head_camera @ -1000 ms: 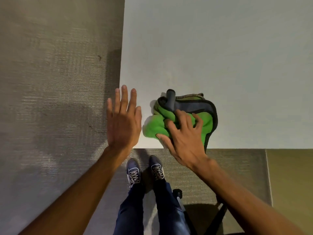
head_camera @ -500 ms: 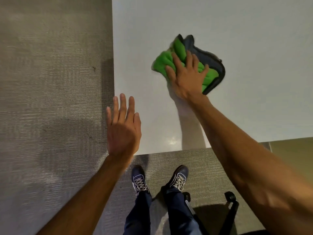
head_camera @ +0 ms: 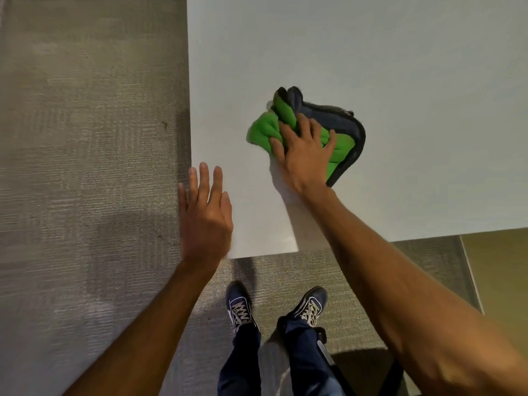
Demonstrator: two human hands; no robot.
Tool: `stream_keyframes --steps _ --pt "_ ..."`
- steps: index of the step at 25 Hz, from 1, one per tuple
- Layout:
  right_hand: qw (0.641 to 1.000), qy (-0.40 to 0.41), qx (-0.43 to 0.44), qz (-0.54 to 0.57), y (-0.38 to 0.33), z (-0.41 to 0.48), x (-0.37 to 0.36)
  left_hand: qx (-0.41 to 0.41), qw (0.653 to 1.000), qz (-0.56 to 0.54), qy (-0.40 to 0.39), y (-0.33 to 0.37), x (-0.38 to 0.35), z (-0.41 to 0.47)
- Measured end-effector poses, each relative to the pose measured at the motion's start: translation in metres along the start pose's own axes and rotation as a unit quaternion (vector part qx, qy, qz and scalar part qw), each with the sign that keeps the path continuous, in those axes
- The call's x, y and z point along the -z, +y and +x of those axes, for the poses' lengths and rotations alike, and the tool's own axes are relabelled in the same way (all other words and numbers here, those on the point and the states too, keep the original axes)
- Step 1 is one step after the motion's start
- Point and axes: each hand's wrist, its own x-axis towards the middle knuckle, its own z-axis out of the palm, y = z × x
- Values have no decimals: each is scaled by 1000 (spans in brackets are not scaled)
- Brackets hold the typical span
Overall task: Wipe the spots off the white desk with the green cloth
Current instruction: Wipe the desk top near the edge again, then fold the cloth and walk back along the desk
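The green cloth [head_camera: 264,130], bunched up with a dark blue-grey backing and edge, lies on the white desk [head_camera: 400,67] a little in from its front left corner. My right hand [head_camera: 304,155] presses flat on the cloth, fingers spread over its green folds. My left hand [head_camera: 204,215] hovers flat and empty over the desk's front left corner, fingers straight and slightly apart. No spots show on the desk surface that I can make out.
Grey carpet [head_camera: 85,138] lies left of and in front of the desk. My two feet in dark blue shoes [head_camera: 240,307] stand just before the front edge. A dark chair base [head_camera: 328,352] sits by my right leg.
My right hand pushed the cloth from the front edge far up the desk, then drew it partway back toward me. The left hand stayed open near the corner.
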Motion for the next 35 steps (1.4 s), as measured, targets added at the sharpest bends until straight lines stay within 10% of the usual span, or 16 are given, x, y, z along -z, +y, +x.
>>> stream_keyframes --steps 10,15,20,35 --pt "968 -136 209 5 33 -149 31 108 963 -208 -135 29 66 0" --pt "979 -7 -95 179 55 -176 66 233 926 -285 -85 75 96 -25" --pt "851 -90 -379 353 57 -153 91 343 860 -282 -253 87 104 -8" --pt "786 -217 -451 362 76 -137 107 419 750 -347 -376 81 104 -10"
